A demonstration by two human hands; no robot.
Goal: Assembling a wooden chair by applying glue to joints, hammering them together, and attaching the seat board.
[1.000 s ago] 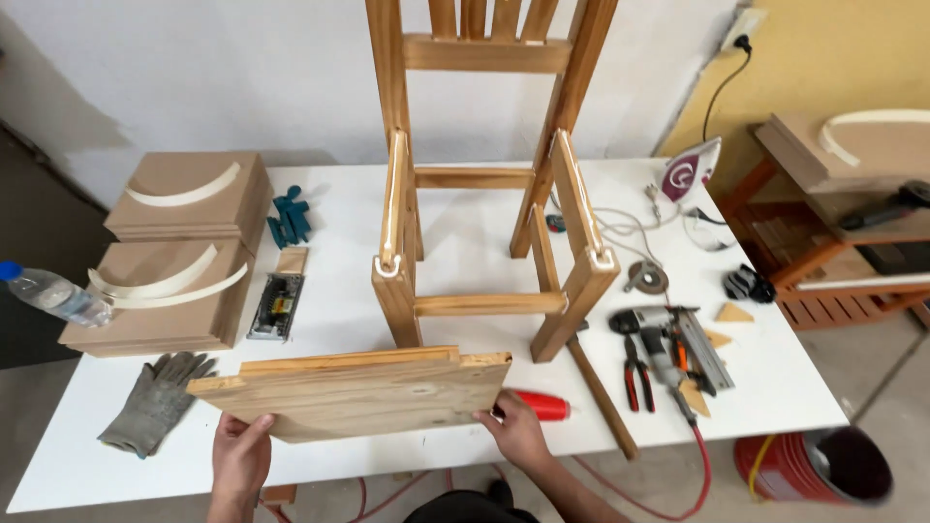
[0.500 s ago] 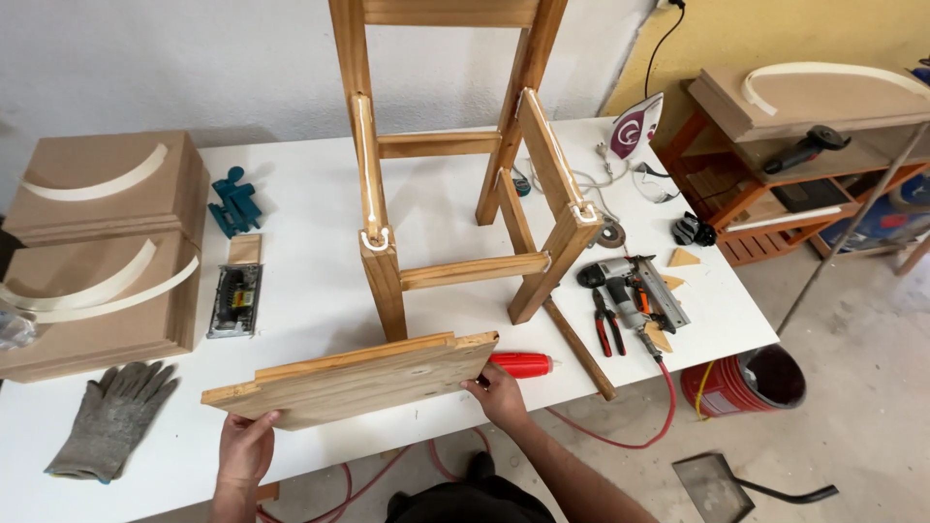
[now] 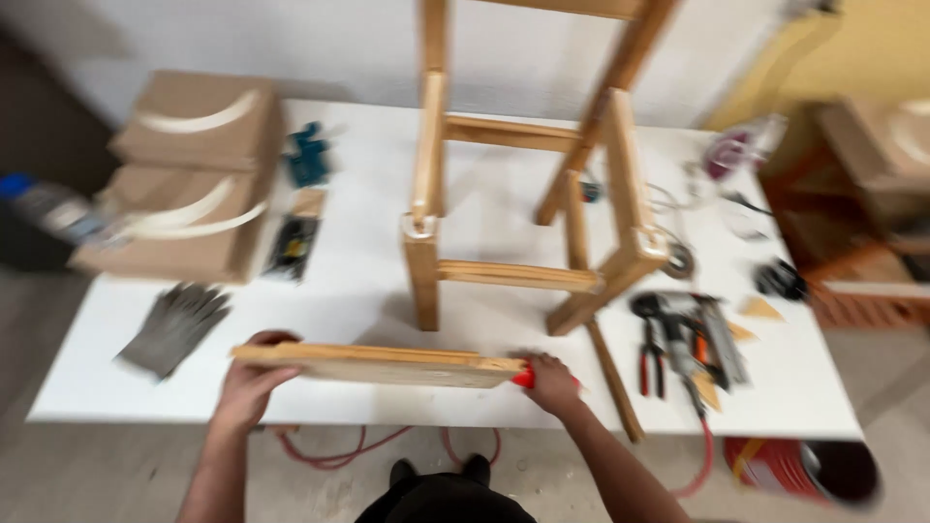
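While the wooden board stands on its long edge in front of the chair frame, the left hand and right hand grasp its two ends, probably to keep it balanced above the white table.

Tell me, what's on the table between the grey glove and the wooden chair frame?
Only bare white table lies between the grey glove and the wooden chair frame, as the blurry head view shows. The board in both hands sits nearer the person.
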